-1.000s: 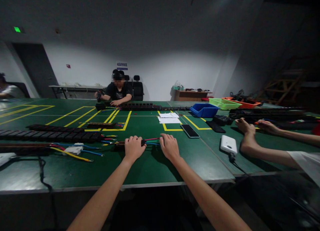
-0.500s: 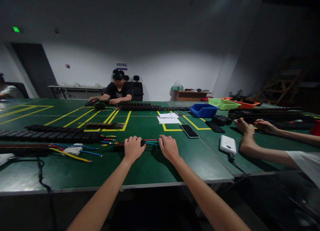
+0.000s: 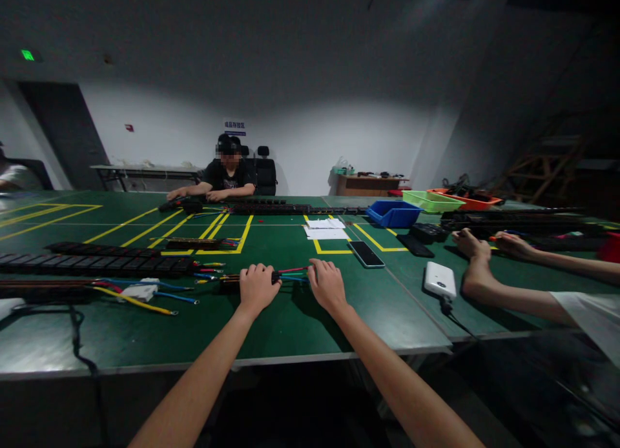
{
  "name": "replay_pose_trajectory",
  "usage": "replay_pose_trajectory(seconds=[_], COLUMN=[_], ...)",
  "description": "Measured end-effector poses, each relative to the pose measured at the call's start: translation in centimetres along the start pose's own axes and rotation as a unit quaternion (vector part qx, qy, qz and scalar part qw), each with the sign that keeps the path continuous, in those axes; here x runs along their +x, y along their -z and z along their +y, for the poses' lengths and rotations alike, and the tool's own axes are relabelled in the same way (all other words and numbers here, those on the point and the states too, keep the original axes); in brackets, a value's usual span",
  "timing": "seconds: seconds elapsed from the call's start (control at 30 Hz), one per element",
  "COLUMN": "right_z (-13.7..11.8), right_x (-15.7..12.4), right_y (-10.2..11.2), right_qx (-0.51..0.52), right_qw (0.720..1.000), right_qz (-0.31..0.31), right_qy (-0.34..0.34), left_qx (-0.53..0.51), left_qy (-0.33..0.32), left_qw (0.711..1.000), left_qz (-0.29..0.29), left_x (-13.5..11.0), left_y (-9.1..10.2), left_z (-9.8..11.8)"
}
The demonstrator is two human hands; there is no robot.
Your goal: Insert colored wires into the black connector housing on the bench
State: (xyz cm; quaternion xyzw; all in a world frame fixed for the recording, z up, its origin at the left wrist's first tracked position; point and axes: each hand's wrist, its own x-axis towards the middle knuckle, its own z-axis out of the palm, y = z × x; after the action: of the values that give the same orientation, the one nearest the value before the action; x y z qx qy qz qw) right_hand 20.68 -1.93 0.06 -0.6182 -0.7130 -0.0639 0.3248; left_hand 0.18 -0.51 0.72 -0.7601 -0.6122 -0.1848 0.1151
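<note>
On the green-topped table (image 3: 387, 319): a slim black bar-shaped bundle (image 3: 229, 282) was laid crosswise, its thin red, green and blue leads (image 3: 293, 275) pointed right.
Bare left hand (image 3: 260, 285): curled nearly closed over the bundle, which was gripped under the palm.
Bare right hand (image 3: 328, 285): half curled at the outer ends of the leads — whether they were pinched could not be told.
Dark rectangular phone (image 3: 367, 254): set beyond the right hand, to its right.
Ring-ended yellow cable (image 3: 140, 302): stretched left of the bundle — nearer than a long black segmented strip (image 3: 97, 264).
</note>
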Motion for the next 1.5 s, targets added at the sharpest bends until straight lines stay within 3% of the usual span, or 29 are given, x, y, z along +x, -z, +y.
replay_pose_trajectory(seconds=[0.13,0.4,0.7,0.9,1.03,1.13,1.5], right_z=[-0.10,0.13,0.03,0.21,0.37,0.50,-0.09], right_x=[-0.08,-0.04,-0.07,-0.11,-0.01,0.06,-0.19], right_y=[-0.11,-0.10,-0.33,-0.25,-0.48,-0.73,0.02], right_qx=[-0.012,0.001,0.004,-0.005,0.003,0.031,0.055], right_qw=[0.999,1.000,0.998,1.000,0.999,0.999,0.987], right_qz=[-0.049,0.019,-0.058,0.007,-0.025,-0.029,0.046], right_qy=[0.010,0.003,0.008,-0.011,-0.030,0.001,0.146], left_qx=[0.003,0.008,-0.009,-0.001,0.002,0.006,0.013], left_qy=[-0.001,-0.013,-0.002,-0.013,-0.008,0.000,-0.010], left_qw=[1.000,1.000,1.000,1.000,1.000,1.000,1.000], left_qz=[0.006,0.020,0.002,0.014,0.012,0.010,0.024], left_x=[0.01,0.07,0.01,0.02,-0.01,-0.03,-0.11], left_y=[-0.14,-0.33,0.11,-0.11,-0.16,-0.09,-0.18], left_z=[-0.01,-0.13,-0.04,-0.06,-0.03,0.06,-0.04])
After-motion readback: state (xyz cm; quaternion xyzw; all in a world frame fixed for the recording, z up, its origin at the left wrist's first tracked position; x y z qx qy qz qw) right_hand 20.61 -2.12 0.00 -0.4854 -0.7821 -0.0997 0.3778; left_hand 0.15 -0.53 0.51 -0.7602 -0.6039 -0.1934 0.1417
